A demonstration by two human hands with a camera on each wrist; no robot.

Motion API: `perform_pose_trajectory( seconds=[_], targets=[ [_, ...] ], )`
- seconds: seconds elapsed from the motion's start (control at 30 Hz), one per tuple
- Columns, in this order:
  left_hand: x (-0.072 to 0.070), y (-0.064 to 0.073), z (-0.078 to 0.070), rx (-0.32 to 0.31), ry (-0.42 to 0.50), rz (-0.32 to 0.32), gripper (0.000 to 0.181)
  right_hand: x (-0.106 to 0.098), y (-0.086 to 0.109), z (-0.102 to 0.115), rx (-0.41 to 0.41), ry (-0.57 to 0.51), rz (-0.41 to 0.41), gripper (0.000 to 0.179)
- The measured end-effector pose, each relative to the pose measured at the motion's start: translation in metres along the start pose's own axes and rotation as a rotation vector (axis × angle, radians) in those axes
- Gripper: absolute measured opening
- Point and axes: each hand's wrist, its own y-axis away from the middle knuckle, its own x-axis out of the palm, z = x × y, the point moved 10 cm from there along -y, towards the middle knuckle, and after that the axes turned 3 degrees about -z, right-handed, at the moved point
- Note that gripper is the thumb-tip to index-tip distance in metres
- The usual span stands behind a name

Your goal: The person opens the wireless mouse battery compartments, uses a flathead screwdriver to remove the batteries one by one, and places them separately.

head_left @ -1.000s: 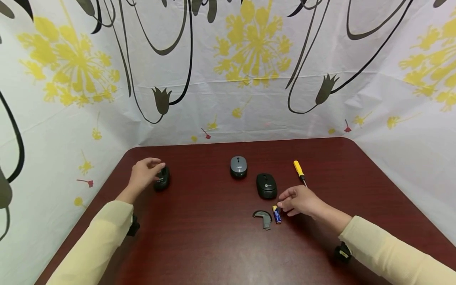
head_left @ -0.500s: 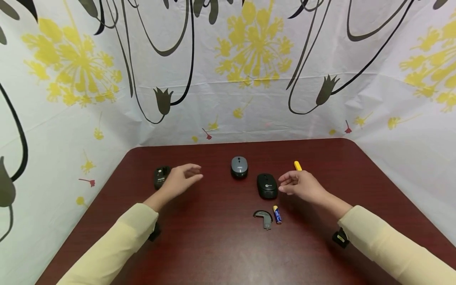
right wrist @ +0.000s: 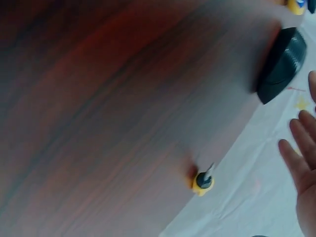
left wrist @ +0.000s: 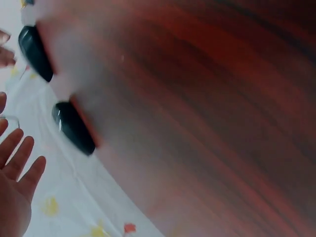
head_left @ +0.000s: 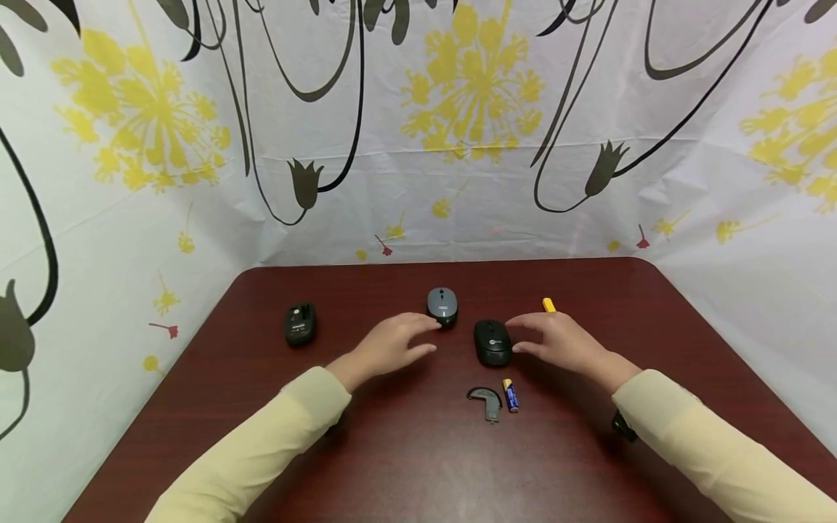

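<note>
Black mouse (head_left: 492,343) sat between my empty left hand (head_left: 387,347) and empty right hand (head_left: 564,341).
Rushed reaching could have sent the battery (head_left: 511,396) rolling.

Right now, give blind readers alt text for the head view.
A right hand is beside a black mouse and a left hand by a gray mouse, over a dark red table. Nearer lie a battery and a cover; an upturned mouse sits at left, a yellow handle behind the right hand.

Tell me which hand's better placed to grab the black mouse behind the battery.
Likely the right hand: it's open just beside that black mouse, whereas the left hand is farther off, nearer the gray mouse.
</note>
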Motion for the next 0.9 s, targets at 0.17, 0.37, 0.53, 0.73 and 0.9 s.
perform_pose_trajectory(
  seconds=[0.17, 0.37, 0.53, 0.73, 0.9],
  targets=[
    [0.024, -0.012, -0.022, 0.153, -0.088, 0.075, 0.045, 0.003, 0.002, 0.009, -0.192, 0.094, -0.019, 0.057],
    [0.041, -0.022, -0.040, 0.327, -0.191, 0.090, 0.047, 0.010, 0.006, 0.012, -0.374, 0.222, -0.027, 0.063],
    [0.048, -0.032, -0.047, 0.408, -0.250, 0.103, 0.050, 0.012, 0.009, 0.013, -0.466, 0.266, -0.032, 0.064],
    [0.056, -0.040, -0.052, 0.482, -0.336, 0.149, 0.051, 0.019, 0.011, 0.015, -0.543, 0.309, -0.013, 0.065],
    [0.067, -0.044, -0.051, 0.542, -0.422, 0.218, 0.049, 0.022, 0.011, 0.015, -0.558, 0.358, 0.012, 0.062]
  ],
)
